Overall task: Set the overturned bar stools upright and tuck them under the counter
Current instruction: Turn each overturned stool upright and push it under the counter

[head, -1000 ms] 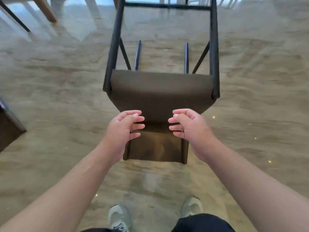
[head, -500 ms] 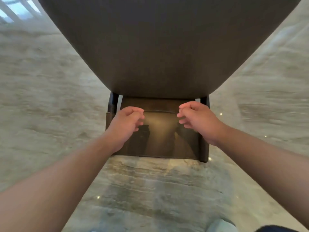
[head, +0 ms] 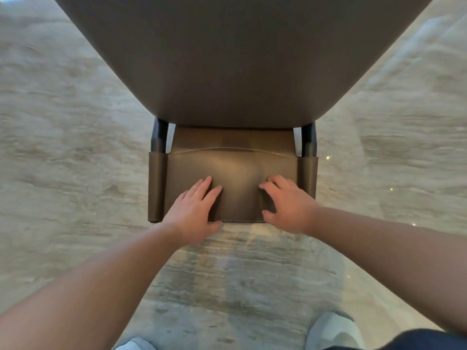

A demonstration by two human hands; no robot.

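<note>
The bar stool's seat (head: 240,59) is showing a plain, dull grey-brown. Its backrest (head: 235,183) is looking a warmer olive-brown, with a pale sheen glowing at the centre and a thin stitched seam running near its far edge. The frame posts (head: 159,133) are appearing black. The floor (head: 70,147) is displaying beige marble streaked with grey-tan veining. The shoes (head: 333,332) are showing light grey.

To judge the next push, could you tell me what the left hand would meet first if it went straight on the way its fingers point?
The left hand already lies on the stool's backrest; sliding on, it would probably meet the seat first, though depth is unclear.
</note>
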